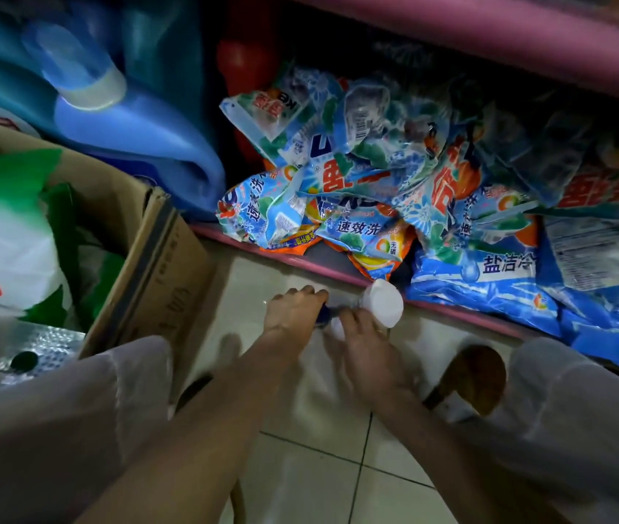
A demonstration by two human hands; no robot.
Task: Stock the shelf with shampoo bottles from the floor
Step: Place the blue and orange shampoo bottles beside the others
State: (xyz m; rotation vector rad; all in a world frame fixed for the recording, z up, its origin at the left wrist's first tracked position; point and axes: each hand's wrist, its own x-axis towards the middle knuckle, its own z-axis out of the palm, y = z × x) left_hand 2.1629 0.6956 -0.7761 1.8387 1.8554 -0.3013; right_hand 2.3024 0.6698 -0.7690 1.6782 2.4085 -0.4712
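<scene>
Shampoo bottle [378,304]: white, lying on its side low over the pale tiled floor [315,467], just in front of the pink front edge of the bottom shelf [463,315]. Its broad round white end faces up and to the right; the other end carries a dark blue part.
Left hand [293,310]: reaches in from below, fingers curled down around the dark blue end of the bottle, grip clamped on it.
Right hand [363,340]: lies just beside the left, fingers curled over the white middle of the bottle, grip closed on it.
Shelf contents: a loose heap of blue, white and orange detergent packets [376,175] printed with Chinese characters, spilling to the shelf's front edge.
Left side: a large blue jug [130,130] with a pale cap, blurred; below it an open cardboard box [156,259] holding a white and green bag [5,236].
Foreground: the person's knees in pale fabric at both lower corners; a brown rounded object [478,376] on the floor near the right knee, too unclear to name.
</scene>
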